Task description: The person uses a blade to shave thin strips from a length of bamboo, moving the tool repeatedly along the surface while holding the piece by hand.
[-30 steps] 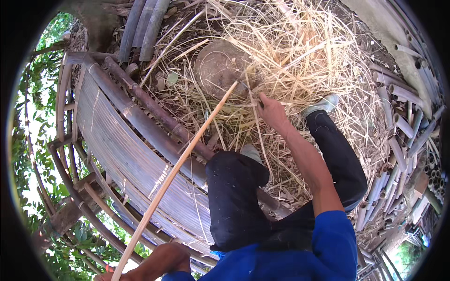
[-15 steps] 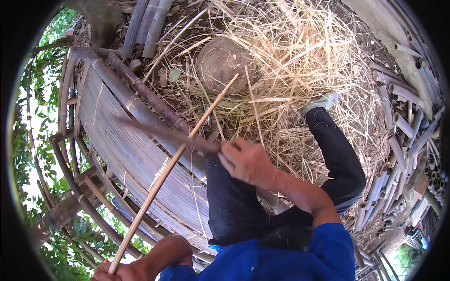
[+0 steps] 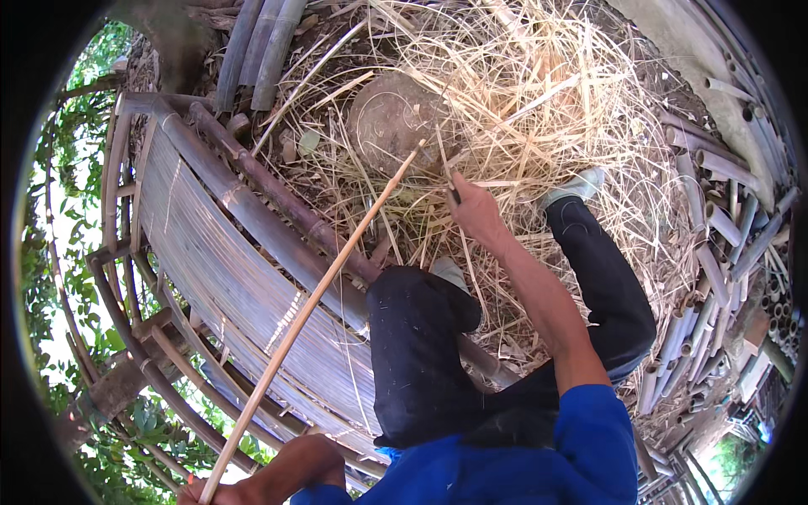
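Observation:
A long pale bamboo strip [image 3: 310,305] slants from the lower left up to the middle of the view. My left hand [image 3: 220,490], partly cut off by the lower edge, is closed round its near end. The strip's far tip reaches over a round brown block [image 3: 389,118], stone or wood, I cannot tell which. My right hand [image 3: 480,217] grips a knife [image 3: 444,156] by its dark handle. Its narrow blade points away from me, just right of the strip's tip and apart from it.
Shavings [image 3: 539,118] cover the ground ahead and round my right foot [image 3: 576,187]. A slatted bamboo bench [image 3: 219,244] with thick pole edges runs along the left. Cut bamboo tubes [image 3: 728,172] are stacked at right; several thick poles [image 3: 261,55] lie at the far left.
My right hand has moved away from me and to the right. The knife blade, which lay across the strip pointing left, now points away from me. The strip has barely shifted.

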Demonstrator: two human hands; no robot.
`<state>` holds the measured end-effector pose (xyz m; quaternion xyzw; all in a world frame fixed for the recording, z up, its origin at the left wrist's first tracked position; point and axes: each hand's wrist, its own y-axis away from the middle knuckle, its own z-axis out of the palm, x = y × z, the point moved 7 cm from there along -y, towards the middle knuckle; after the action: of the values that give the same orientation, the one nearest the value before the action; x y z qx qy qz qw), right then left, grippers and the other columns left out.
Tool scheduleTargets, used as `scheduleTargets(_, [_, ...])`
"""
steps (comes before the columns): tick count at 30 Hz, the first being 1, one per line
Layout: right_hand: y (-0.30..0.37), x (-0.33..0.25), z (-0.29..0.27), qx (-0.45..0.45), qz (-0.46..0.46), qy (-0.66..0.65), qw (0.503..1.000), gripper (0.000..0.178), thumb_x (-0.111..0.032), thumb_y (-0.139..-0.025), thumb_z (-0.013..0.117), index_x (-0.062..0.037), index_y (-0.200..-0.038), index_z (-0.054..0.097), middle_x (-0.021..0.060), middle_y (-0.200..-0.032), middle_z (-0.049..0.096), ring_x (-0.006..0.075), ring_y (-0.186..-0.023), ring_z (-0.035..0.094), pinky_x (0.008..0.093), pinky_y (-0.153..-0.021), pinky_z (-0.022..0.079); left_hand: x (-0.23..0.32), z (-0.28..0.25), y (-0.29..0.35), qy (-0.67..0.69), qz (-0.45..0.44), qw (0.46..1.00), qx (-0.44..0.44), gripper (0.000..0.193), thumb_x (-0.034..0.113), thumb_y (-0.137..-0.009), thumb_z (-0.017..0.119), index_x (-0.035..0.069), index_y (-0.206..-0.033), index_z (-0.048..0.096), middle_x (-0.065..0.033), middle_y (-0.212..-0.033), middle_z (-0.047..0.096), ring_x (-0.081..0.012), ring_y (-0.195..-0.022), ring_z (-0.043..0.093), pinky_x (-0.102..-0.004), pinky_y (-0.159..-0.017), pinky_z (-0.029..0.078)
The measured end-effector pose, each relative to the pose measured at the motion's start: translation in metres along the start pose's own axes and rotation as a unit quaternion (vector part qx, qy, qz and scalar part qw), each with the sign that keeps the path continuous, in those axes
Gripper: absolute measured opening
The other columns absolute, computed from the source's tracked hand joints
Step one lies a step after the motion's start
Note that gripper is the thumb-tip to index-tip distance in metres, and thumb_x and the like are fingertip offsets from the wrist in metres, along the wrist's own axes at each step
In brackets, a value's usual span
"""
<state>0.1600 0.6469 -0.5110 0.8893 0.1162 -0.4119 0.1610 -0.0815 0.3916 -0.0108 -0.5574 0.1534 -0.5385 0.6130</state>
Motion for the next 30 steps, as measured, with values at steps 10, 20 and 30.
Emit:
scheduleTargets(10, [0.035, -0.048, -0.012, -0.035, 0.079, 0.020, 0.996, 0.028, -0.025, -0.096, 0.061, -0.0022, -0.107, 0.050, 0.0258, -0.073, 0.065, 0.0463, -0.070, 0.066, 0.0533, -0.062, 0.053, 0.009, 0.006, -0.026, 0.179, -0.095, 0.975, 0.089, 0.026, 0.013, -0.090, 0.048, 0.013, -0.068, 0.036, 0.0001, -0.060, 0.034, -0.0129, -0.051, 0.032, -0.0253, -0.048, 0.029])
scheduleTargets(20, [0.160, -0.263, -0.096, 0.034, -0.290, -0.066, 0.954, 0.020, -0.015, -0.090, 0.072, -0.0043, -0.086, 0.055, 0.0119, -0.071, 0.058, 0.0283, -0.057, 0.062, 0.0383, -0.049, 0.052, 0.035, 0.022, -0.003, 0.238, 0.045, 0.968, 0.072, 0.037, 0.038, -0.108, 0.047, 0.016, -0.080, 0.043, 0.0100, -0.063, 0.027, -0.0025, -0.046, 0.021, -0.0223, -0.043, 0.015])
scheduleTargets(30, [0.153, -0.246, -0.078, 0.011, -0.230, -0.010, 0.973, 0.018, -0.015, -0.091, 0.070, -0.0051, -0.086, 0.056, 0.0113, -0.071, 0.057, 0.0289, -0.057, 0.061, 0.0373, -0.047, 0.051, 0.042, 0.015, -0.007, 0.288, 0.051, 0.954, 0.063, 0.036, 0.036, -0.109, 0.047, 0.016, -0.079, 0.042, 0.0099, -0.063, 0.028, -0.0029, -0.046, 0.022, -0.0231, -0.042, 0.014])
